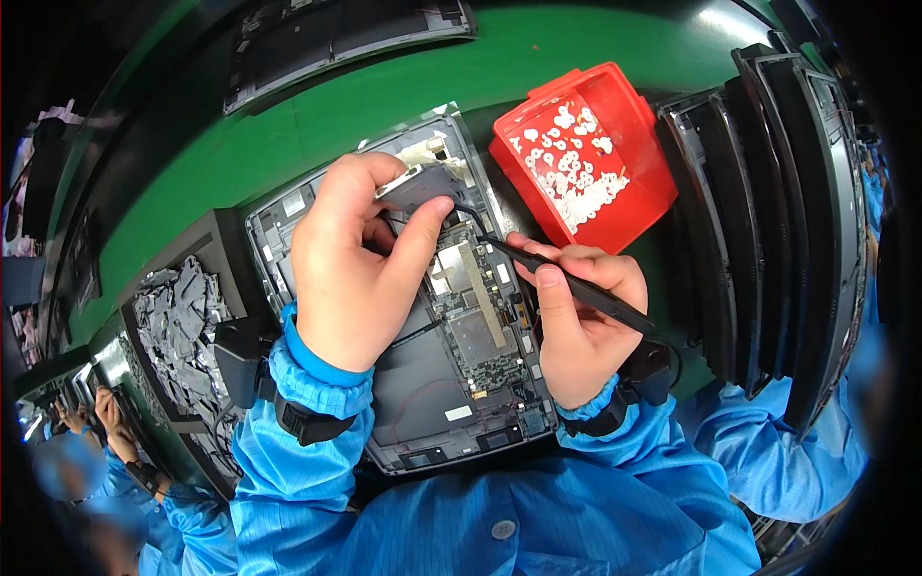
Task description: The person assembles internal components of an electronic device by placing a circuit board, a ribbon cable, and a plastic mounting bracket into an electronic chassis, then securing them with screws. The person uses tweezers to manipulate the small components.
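Note:
An opened flat device housing (403, 389), dark grey with a circuit board (477, 336) on its right half, lies in front of me on the bench. Over its upper part, my left hand (346, 254) pinches a small dark grey flat part (425, 187) between thumb and fingers. A thin black cable (471, 213) runs from near that part toward the board's upper edge. Black tweezers (594, 295) are gripped in my right hand (581, 331). Their tip is near the cable at the board's top edge; whether it touches, I cannot tell.
A red bin (639, 197) with many small white pieces stands beyond my right hand. Dark panels (740, 211) lean in a row at right. Left, a dark tray (216, 245) holds grey parts. Another housing (346, 43) lies at the far edge. Co-workers' sleeves (768, 451) appear on both sides.

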Demonstrator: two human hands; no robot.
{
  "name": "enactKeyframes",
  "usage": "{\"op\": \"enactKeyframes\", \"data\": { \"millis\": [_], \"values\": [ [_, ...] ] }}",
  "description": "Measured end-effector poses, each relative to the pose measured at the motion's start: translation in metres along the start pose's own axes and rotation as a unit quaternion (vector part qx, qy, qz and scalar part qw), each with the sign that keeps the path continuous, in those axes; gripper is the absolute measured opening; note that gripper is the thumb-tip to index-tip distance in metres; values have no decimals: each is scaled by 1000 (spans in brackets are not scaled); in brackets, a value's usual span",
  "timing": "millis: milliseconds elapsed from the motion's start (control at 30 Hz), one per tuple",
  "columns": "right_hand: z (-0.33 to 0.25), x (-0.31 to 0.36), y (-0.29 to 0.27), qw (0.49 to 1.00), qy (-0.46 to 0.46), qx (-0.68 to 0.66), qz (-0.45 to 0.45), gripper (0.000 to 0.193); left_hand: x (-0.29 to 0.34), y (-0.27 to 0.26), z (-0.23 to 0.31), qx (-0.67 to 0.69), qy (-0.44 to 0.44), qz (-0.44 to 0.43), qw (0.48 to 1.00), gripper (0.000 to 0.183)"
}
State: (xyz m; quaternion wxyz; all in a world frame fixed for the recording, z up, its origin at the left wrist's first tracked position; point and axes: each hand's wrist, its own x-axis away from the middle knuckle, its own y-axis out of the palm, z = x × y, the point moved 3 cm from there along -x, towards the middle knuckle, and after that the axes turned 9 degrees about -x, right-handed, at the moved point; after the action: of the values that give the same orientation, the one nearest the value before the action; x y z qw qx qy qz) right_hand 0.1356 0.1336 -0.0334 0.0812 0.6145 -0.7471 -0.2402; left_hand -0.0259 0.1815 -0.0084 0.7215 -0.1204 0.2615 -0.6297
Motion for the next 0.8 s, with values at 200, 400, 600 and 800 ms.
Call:
{"op": "enactKeyframes", "data": {
  "millis": [200,400,600,800],
  "values": [
    [1,-2,-2,1000,-6,16,-17,23,-1,3,0,15,-24,-11,1000,28],
    [0,-1,0,1000,26,-2,11,23,0,2,-1,31,-28,-6,999,27],
    [1,-3,-2,999,2,39,-16,23,-1,3,-2,10,-44,-6,999,28],
    [-3,-5,0,992,-58,97,-65,20,-1,2,2,-97,-23,14,995,32]
  ]
}}
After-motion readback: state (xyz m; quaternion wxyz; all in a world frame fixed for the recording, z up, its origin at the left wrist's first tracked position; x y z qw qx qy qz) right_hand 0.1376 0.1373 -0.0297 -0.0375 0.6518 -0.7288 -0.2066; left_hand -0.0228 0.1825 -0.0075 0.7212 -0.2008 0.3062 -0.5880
